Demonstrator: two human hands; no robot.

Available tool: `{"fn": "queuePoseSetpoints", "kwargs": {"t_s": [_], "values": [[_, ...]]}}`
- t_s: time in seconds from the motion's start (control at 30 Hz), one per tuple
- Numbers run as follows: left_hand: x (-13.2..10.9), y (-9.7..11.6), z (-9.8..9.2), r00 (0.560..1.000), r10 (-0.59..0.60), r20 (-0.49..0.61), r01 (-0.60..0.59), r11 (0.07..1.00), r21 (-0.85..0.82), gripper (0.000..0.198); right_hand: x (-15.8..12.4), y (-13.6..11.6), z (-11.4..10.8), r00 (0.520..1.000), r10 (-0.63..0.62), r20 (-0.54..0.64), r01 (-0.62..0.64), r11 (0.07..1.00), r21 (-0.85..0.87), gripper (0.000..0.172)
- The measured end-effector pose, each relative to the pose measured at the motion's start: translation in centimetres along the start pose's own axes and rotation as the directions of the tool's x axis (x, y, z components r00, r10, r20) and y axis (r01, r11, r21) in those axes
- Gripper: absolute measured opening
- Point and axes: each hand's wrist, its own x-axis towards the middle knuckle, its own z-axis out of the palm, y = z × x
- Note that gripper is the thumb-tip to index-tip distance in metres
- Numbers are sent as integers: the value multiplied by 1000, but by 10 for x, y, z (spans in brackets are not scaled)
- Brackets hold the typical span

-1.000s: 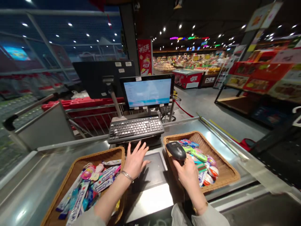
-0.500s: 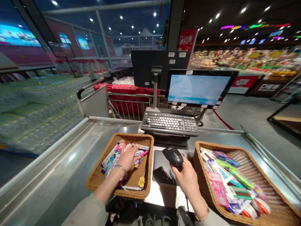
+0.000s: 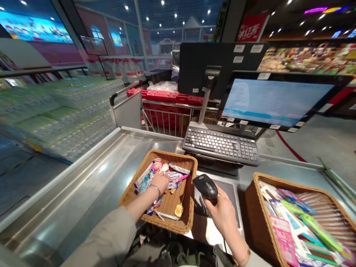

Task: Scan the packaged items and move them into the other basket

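My left hand (image 3: 160, 180) reaches into the left wicker basket (image 3: 195, 193), its fingers bent down among small wrapped packets (image 3: 146, 182). A pink and white piece (image 3: 160, 166) lies at its fingertips; what the fingers hold, if anything, is hidden. A yellow round-ended item (image 3: 179, 210) lies apart, near the basket's right front corner. My right hand (image 3: 222, 209) is wrapped around a black handheld barcode scanner (image 3: 205, 185), held over the grey plate (image 3: 232, 193) set in the counter, its head pointing up and left toward the left basket.
A second wicker basket (image 3: 251, 207) with packaged goods, pink and green among them, stands at the right. Behind are a keyboard (image 3: 222, 144) and a lit screen (image 3: 278, 100). The metal counter (image 3: 91, 185) extends left, with a shopping cart (image 3: 161, 118) beyond its far edge.
My view has turned left and down, so things appear shifted right. My left hand's fingers, spread over the packets before, are now curled in. The scanner stays in my right hand.
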Motion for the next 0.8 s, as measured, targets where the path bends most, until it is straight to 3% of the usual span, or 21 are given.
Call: {"fn": "queuePoseSetpoints", "kwargs": {"t_s": [0.23,0.4,0.6,0.8], "values": [[23,21,34,999,14,52,-17,998,60,26,2,4,4,1000,2,-5,-2,1000,-24,41],[28,34,47,997,-18,72,15,999,46,29,1,12,3,1000,9,-29,-10,1000,-13,37],[28,36,42,989,-100,106,100,995,8,22,0,19,4,999,12,-35,-11,1000,19,37],[22,21,18,969,-201,141,208,977,-38,38,-1,21,2,1000,8,-29,-8,1000,13,37]]}}
